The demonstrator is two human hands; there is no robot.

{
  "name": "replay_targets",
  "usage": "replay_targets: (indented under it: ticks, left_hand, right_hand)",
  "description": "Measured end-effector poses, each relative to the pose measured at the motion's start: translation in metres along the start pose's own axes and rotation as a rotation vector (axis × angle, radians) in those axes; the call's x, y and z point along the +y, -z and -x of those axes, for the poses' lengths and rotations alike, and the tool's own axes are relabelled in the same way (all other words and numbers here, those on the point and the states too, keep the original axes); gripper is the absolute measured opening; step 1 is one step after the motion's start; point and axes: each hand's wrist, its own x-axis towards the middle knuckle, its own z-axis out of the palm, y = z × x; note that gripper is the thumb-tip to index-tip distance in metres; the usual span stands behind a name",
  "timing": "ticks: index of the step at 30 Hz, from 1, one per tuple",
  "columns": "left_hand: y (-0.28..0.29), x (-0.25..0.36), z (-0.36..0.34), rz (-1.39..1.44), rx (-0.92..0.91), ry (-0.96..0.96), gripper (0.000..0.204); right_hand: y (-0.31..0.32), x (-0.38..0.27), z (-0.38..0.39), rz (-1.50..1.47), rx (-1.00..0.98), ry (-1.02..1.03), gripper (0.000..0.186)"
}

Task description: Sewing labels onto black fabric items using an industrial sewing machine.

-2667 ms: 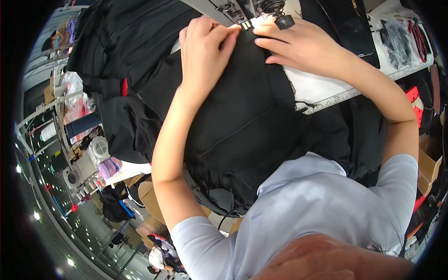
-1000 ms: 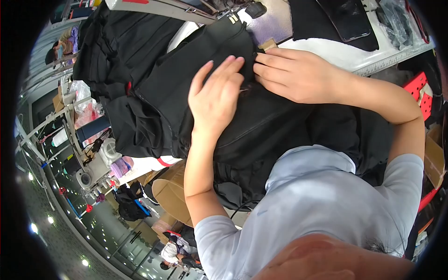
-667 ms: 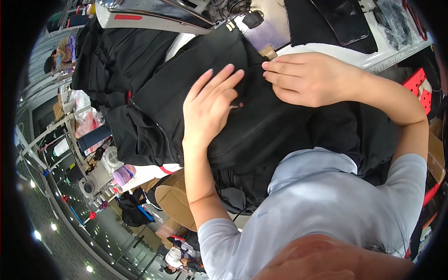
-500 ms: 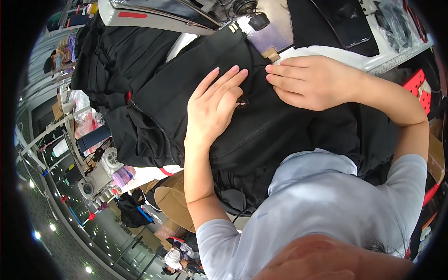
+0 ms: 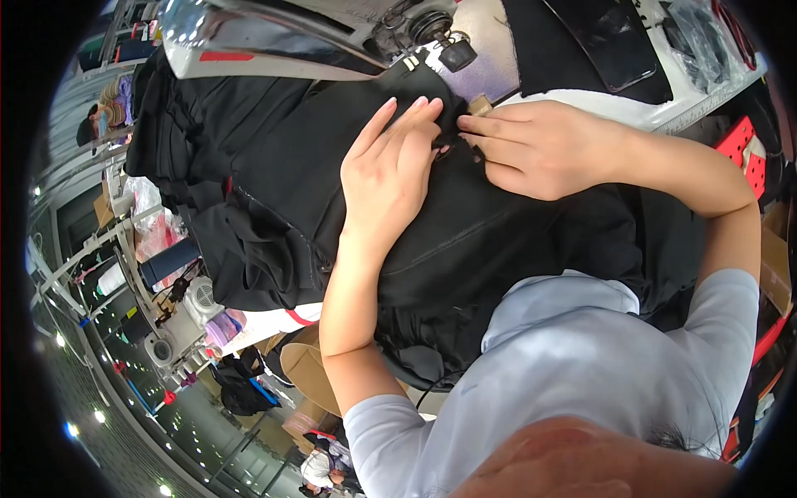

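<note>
A large black garment lies bunched and spread before me, part of it up against a sewing machine. My left hand rests on the cloth with long fingers pointing toward the machine. Its thumb side pinches a fold, and a fingertip peeks out from the black fabric there. Close by on the right, my right hand has its fingers closed on the garment's edge, with a bit of black cloth showing between them. The undersides of both hands are hidden.
A small tan block sits on the machine bed beside my right fingertips. Farther right, a dark phone lies on black cloth. A ruler strip runs along the table edge, near a red perforated piece. Cardboard boxes stand below left.
My left hand has shifted slightly right and its fingers have drawn in. The right fingers have moved a little left and curled onto the cloth, narrowing the gap between the hands.
</note>
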Motion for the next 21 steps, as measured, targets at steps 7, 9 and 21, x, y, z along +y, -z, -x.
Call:
replay_targets:
  ticks: [7, 9, 21]
  left_hand:
    - [-0.004, -0.009, -0.004, -0.129, 0.005, -0.011, 0.018]
    - [-0.003, -0.011, -0.004, -0.123, -0.008, -0.006, 0.020]
    - [0.003, 0.020, -0.004, -0.089, -0.020, 0.197, 0.021]
  right_hand:
    - [-0.015, -0.001, -0.012, -0.004, 0.018, -0.108, 0.017]
    - [-0.016, 0.002, -0.012, 0.048, -0.040, -0.096, 0.020]
    - [-0.008, -0.005, -0.008, -0.046, -0.058, -0.033, 0.020]
